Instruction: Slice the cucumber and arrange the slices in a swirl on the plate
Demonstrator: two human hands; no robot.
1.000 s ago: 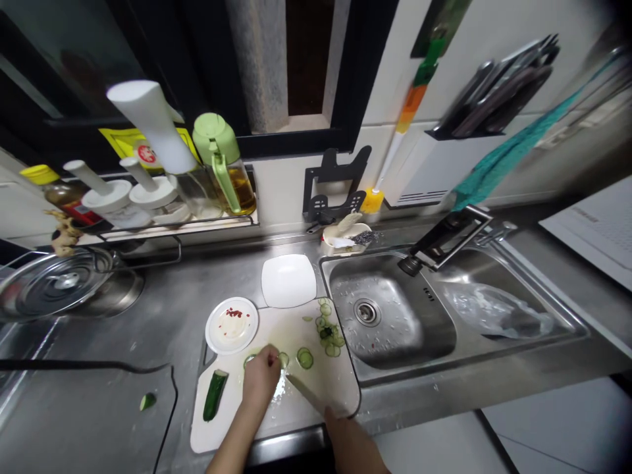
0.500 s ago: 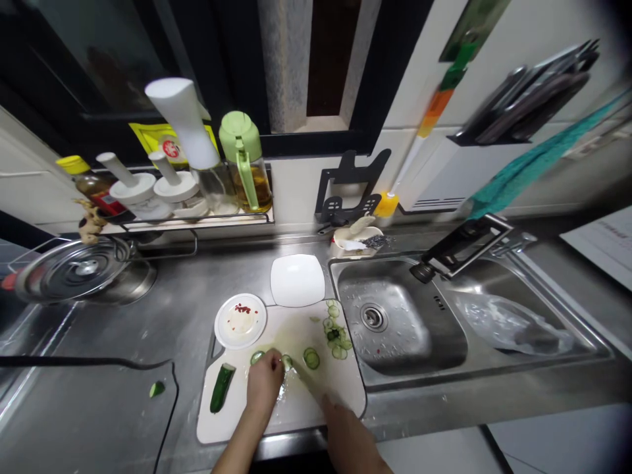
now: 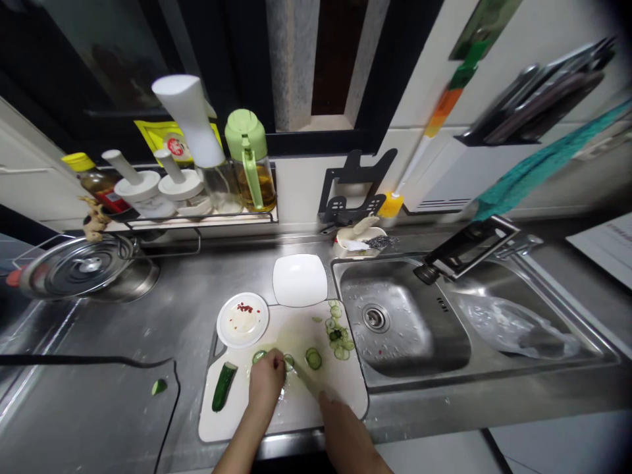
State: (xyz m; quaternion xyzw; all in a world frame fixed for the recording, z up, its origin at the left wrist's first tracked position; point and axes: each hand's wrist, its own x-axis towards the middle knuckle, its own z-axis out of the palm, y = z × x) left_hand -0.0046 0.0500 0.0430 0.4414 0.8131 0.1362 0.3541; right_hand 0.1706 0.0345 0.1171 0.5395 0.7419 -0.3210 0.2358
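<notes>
A white cutting board [image 3: 296, 411] lies at the counter's front. My left hand [image 3: 267, 378] is closed over its middle, fingers bent around something I cannot make out; a cucumber slice [image 3: 259, 356] shows beside it. My right hand [image 3: 338, 418] is wrapped round the handle of a knife [image 3: 307, 380], whose blurred blade points up and left toward a thin slice [image 3: 289, 361] near my left fingertips. More cucumber slices [image 3: 313, 358] lie right of the blade, and several [image 3: 340, 342] are spread at the board's right edge. A cucumber piece [image 3: 224, 387] rests at the left.
A white plate with red bits [image 3: 243, 320] overlaps the board's upper left corner. Behind the board is a square white plate [image 3: 299, 280]. The steel sink [image 3: 409, 316] lies to the right. A cucumber end [image 3: 158, 386] sits on the counter, left of the board.
The view has shifted slightly, so the scene sits a little further right. Both hands keep nearly the same places over the board; my right hand with the knife has moved slightly left relative to it.
</notes>
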